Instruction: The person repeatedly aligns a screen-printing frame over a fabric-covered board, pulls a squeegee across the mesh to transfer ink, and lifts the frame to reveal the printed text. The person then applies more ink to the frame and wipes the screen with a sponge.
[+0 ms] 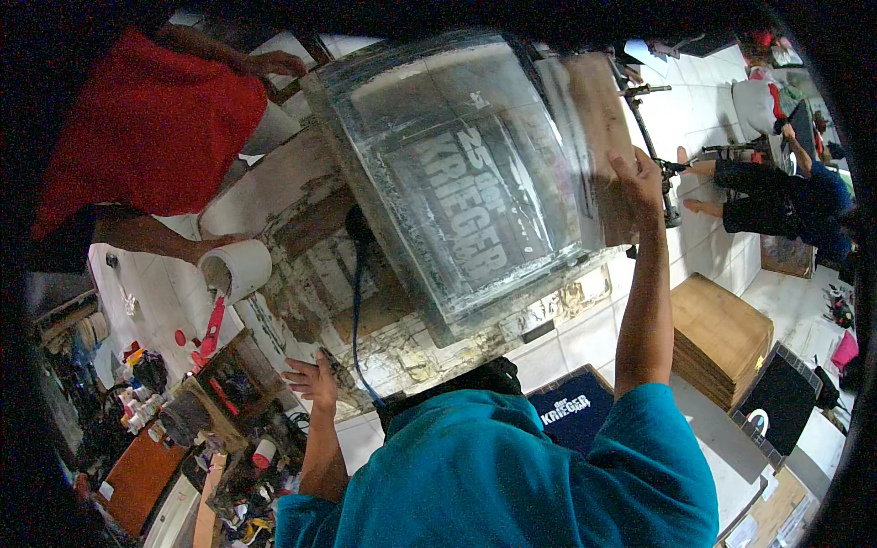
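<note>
White floor tiles (731, 55) surround the workspace I'm viewing through the head camera. At the middle of my view is a screen-printing frame (448, 183), set slantwise in front of the wearer, its grey, translucent mesh carrying large pale stencilled lettering and whitish smears. On its right side I see a brown panel (589, 119), partly blurred. The wearer's right hand (637, 178) is at that panel's outer edge, thumb parted from the fingers; I cannot tell whether it is gripping the panel or only near it. The left hand (312, 379) is well apart from the right, bare and empty, fingers spread, just beyond the lower left of the frame. Below the frame I make out a stained work surface (589, 288) with yellowish patches, and a dark blue cord (357, 310) curves down between the frame and the left hand. At the upper left, a co-worker in a red shirt (164, 128) has a hand (279, 64) near the frame's corner. Farther out, I see a white cylindrical container (239, 269) on the left, a navy piece with white lettering (571, 411) near the right elbow, a stack of brown boards (722, 333) beyond it, and another person in dark clothes (804, 196) at the far right.
</note>
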The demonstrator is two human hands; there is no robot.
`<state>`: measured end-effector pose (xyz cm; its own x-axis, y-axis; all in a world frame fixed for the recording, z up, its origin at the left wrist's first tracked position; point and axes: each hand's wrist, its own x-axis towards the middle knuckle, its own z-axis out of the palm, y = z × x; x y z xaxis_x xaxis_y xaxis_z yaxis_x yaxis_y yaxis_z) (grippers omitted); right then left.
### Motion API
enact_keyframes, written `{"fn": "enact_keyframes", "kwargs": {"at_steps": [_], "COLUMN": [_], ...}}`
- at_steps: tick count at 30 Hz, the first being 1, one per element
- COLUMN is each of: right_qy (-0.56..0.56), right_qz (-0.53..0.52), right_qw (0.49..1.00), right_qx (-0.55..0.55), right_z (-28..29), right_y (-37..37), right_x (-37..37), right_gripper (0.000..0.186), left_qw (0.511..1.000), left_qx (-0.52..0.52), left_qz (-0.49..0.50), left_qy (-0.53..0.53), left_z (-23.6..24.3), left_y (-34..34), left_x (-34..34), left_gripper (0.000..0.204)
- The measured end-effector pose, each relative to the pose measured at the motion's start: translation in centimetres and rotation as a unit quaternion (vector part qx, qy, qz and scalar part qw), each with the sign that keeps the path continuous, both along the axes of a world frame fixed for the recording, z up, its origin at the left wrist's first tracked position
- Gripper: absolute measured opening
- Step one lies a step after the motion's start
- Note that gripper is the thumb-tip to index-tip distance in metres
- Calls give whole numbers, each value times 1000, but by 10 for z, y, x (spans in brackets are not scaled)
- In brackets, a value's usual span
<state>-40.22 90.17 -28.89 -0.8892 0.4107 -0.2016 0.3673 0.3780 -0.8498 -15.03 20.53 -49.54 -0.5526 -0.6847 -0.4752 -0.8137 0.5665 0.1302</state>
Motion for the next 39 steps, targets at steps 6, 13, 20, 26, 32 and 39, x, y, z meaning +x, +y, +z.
{"fn": "enact_keyframes", "kwargs": {"at_steps": [6,13,20,26,32,39], "right_qy": [-87,-265,-218,-225,-348,-288], "right_qz": [166,340,469,504,478,476], "right_qw": [981,859,739,716,721,756], "right_qx": [59,277,431,427,361,345], "right_z": [52,133,133,108,110,97], "right_y": [-19,24,37,43,36,74], "right_x": [-2,0,1,-7,-11,8], "right_gripper": [55,55,56,56,48,47], "left_qw": [996,962,820,905,735,995], "left_qx": [-57,-237,-517,-413,-658,-60], "left_qz": [-25,-95,-225,-68,-144,19], "left_qy": [-58,-98,-103,-76,-75,-76], "left_z": [-34,-79,-68,-60,-80,-11], "left_y": [-20,-34,-30,-26,-28,-9], "left_x": [10,30,19,12,9,-2], "left_gripper": [102,91,94,87,83,104]}}
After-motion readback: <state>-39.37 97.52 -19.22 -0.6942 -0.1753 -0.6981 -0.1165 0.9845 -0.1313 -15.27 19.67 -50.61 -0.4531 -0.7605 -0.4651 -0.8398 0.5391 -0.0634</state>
